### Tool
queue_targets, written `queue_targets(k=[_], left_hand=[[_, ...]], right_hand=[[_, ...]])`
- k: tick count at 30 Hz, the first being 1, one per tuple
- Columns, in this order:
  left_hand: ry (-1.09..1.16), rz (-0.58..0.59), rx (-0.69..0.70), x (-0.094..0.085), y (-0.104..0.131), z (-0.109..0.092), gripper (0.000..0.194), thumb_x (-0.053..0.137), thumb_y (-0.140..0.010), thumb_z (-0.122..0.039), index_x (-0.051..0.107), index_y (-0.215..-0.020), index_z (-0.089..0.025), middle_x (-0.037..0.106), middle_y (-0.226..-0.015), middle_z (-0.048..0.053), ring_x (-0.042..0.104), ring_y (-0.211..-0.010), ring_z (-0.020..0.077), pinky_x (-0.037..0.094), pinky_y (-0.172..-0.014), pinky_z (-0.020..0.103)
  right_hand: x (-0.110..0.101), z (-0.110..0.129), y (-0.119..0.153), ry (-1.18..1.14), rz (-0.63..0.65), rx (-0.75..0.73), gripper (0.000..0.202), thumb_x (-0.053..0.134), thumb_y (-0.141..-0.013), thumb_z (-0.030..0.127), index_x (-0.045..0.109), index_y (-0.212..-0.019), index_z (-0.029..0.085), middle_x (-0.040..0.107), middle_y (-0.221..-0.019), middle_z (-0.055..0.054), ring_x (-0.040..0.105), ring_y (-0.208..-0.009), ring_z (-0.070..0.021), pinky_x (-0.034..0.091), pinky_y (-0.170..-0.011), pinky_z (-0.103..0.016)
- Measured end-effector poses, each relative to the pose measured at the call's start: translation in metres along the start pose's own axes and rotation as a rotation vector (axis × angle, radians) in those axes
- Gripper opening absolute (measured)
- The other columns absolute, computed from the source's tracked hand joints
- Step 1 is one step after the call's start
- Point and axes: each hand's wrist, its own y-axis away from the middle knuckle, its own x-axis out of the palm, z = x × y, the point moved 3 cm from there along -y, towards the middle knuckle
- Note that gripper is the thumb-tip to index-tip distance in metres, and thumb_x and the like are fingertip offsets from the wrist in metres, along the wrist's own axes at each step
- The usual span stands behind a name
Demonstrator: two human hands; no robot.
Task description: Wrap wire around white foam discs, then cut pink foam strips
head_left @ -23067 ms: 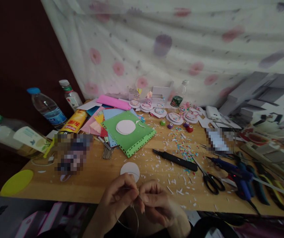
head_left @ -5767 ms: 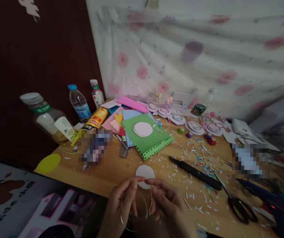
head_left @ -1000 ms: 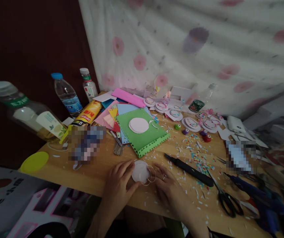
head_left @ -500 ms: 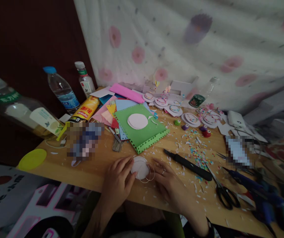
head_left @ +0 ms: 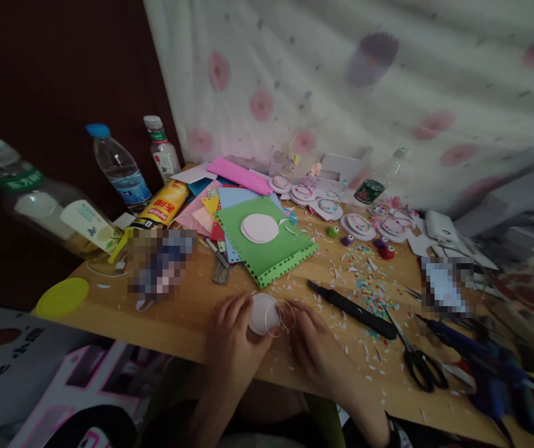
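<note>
Left hand [head_left: 236, 333] holds white paper disc [head_left: 260, 313] between parted thumb and fingers; right hand [head_left: 311, 336] beside wire loops [head_left: 280, 315], grip unclear.

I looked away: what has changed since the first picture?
The thin, pale looped wire, earlier held up, has come down and forward to the nearest white round paper disc. The left hand now touches that disc; the right hand is beside the wire, its grip unclear. The green rectangular paper sheet and long black cutter stayed put.
</note>
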Motion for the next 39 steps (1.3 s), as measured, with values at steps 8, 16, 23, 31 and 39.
queue_targets(k=[8,16,23,31,39], left_hand=[[-0.071,-0.035,-0.107,0.006,0.002,-0.017,0.046,0.078,-0.08,-0.029,0.059,-0.118,-0.012,0.069,-0.126,0.02,0.061,-0.119,0.0394,0.041,-0.105,0.064],[-0.066,-0.028,-0.144,0.006,0.005,-0.02,0.043,0.075,-0.082,-0.028,0.057,-0.119,-0.015,0.068,-0.128,0.019,0.06,-0.123,0.0387,0.033,-0.11,0.07],[-0.083,-0.041,-0.111,0.006,0.005,-0.019,0.045,0.076,-0.081,-0.028,0.057,-0.118,-0.012,0.068,-0.127,0.02,0.06,-0.123,0.0393,0.034,-0.11,0.069],[-0.075,-0.047,-0.097,0.006,0.009,-0.019,0.04,0.068,-0.085,-0.026,0.056,-0.121,-0.013,0.068,-0.128,0.021,0.059,-0.124,0.0391,0.032,-0.111,0.069],[-0.049,-0.023,-0.121,0.007,0.008,-0.017,0.039,0.068,-0.086,-0.028,0.056,-0.122,-0.016,0.066,-0.131,0.019,0.057,-0.127,0.0383,0.029,-0.112,0.069]], right_hand=[[0.003,0.001,0.006,0.006,0.008,0.005,0.046,0.037,-0.092,0.002,0.044,-0.136,0.011,0.057,-0.133,-0.027,0.059,-0.126,-0.0344,0.058,-0.097,-0.054],[0.003,0.001,0.003,-0.039,0.009,0.027,0.04,0.037,-0.092,0.003,0.046,-0.129,0.016,0.06,-0.131,-0.024,0.066,-0.116,-0.0313,0.061,-0.092,-0.051],[-0.011,0.005,0.009,-0.101,-0.25,0.089,0.033,0.049,-0.098,0.015,0.05,-0.13,0.024,0.069,-0.116,-0.013,0.069,-0.105,-0.0272,0.061,-0.087,-0.041],[-0.018,0.017,-0.001,-0.013,-0.282,-0.215,0.02,0.054,-0.1,0.017,0.069,-0.111,0.023,0.063,-0.13,-0.014,0.059,-0.119,-0.029,0.057,-0.094,-0.045],[-0.033,0.009,-0.026,0.046,-0.08,-0.196,0.028,0.048,-0.103,0.019,0.073,-0.117,0.022,0.072,-0.125,-0.013,0.069,-0.109,-0.0275,0.06,-0.09,-0.047]])
